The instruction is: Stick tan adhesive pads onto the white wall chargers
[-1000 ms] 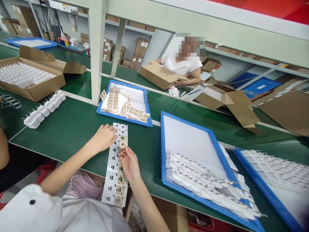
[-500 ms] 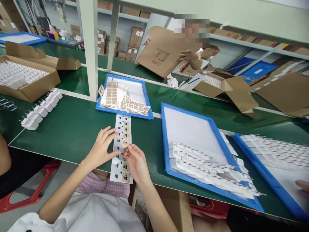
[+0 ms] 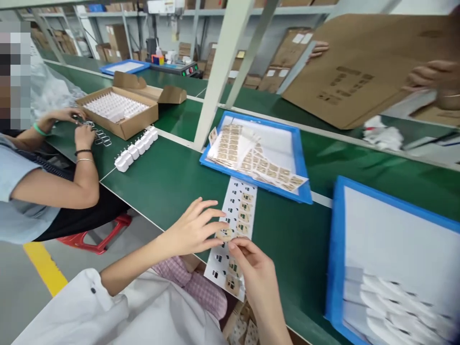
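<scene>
The right hand (image 3: 259, 266) pinches a small tan piece (image 3: 224, 234) over the white sheet (image 3: 237, 207) on the desk (image 3: 172, 187), and the left hand (image 3: 196, 227) has its grip spread loose beside it, so a soft pinch at the edge seems best.

Both hands (image 3: 197, 229) (image 3: 259, 269) nearly meet, the right pinching
</scene>
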Motion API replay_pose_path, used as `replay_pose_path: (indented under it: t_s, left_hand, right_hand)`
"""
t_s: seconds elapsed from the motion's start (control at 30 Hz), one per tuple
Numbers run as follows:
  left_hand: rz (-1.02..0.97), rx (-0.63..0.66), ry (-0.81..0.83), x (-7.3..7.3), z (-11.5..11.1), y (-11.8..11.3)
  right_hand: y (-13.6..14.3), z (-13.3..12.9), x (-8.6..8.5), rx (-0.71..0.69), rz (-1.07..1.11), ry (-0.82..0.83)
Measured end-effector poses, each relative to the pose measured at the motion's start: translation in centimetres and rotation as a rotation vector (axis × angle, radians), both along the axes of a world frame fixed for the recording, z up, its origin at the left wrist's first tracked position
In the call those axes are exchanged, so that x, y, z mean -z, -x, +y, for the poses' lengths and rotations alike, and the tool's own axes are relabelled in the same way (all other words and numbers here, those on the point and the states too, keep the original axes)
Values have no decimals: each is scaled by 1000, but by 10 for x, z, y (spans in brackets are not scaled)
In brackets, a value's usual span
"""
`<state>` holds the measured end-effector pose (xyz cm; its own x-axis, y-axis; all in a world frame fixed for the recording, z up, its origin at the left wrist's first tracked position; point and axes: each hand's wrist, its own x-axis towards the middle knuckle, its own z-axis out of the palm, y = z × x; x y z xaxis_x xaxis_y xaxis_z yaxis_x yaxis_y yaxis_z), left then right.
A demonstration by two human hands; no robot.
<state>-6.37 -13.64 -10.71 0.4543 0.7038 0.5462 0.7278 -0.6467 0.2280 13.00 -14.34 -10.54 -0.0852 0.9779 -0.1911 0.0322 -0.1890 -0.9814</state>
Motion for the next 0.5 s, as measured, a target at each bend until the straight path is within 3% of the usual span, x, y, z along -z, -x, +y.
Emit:
replay_pose_path:
  t_s: [0.1, 0.2, 0.23, 0.37, 0.43, 0.5]
  left_hand:
    - [78, -2, -16, -6, -6, 3]
    - [78, -93, -68, -16, -4, 32]
    - [54, -186, -92, -19, -1, 51]
    - [-233, -808, -77, -28, 20, 152]
    - [-304, -884, -16, -29, 31, 199]
    - [-362, -899, 77, -31, 38, 231]
  right_hand:
    - [-2, 3, 0, -70, -76, -35]
    - [-4, 1, -1, -79, -106, -32]
    - [-5, -1, -1, -73, -101, -15]
    - [-11, -12, 3, -71, -29, 60]
    - [-12, -19, 7, -68, 16, 92]
    - [-13, -25, 11, -56, 58, 116]
